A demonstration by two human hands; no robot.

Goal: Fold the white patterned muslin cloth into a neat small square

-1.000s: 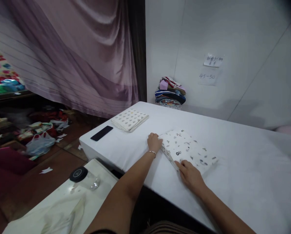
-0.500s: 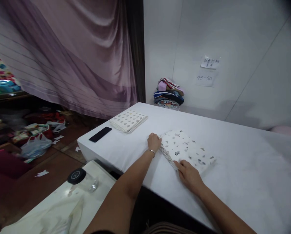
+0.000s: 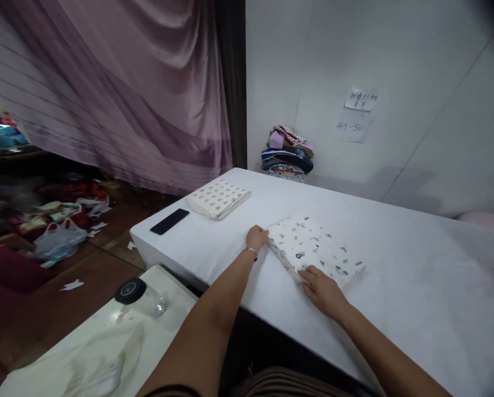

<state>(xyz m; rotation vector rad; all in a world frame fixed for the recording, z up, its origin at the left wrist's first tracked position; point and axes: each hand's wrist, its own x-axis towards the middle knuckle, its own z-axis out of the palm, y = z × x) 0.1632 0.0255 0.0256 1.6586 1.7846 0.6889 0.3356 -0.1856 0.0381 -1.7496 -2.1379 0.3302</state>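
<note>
A white folded cloth (image 3: 313, 245) with small grey and dark prints lies on the white-covered table (image 3: 412, 309), its layered edge facing me. My left hand (image 3: 257, 237), with a bracelet at the wrist, pinches the cloth's left corner. At the near corner my right hand (image 3: 321, 289) grips the layers, thumb and fingers closed around the edge. Farther left on the table rests another folded cloth (image 3: 219, 198), cream with grey shapes. Neither hand touches that one.
A black phone (image 3: 170, 221) lies near the table's left edge. On a lower side table (image 3: 160, 281) are a black-lidded clear jar (image 3: 141, 298) and a plastic bag (image 3: 102, 364). Folded fabrics (image 3: 287, 153) are stacked by the wall. A purple curtain (image 3: 160, 99) hangs at left.
The cloth's layers at the near edge lie flatter and more even. Both hands keep hold of the corners, the left slightly farther left. The view has shifted a little.
</note>
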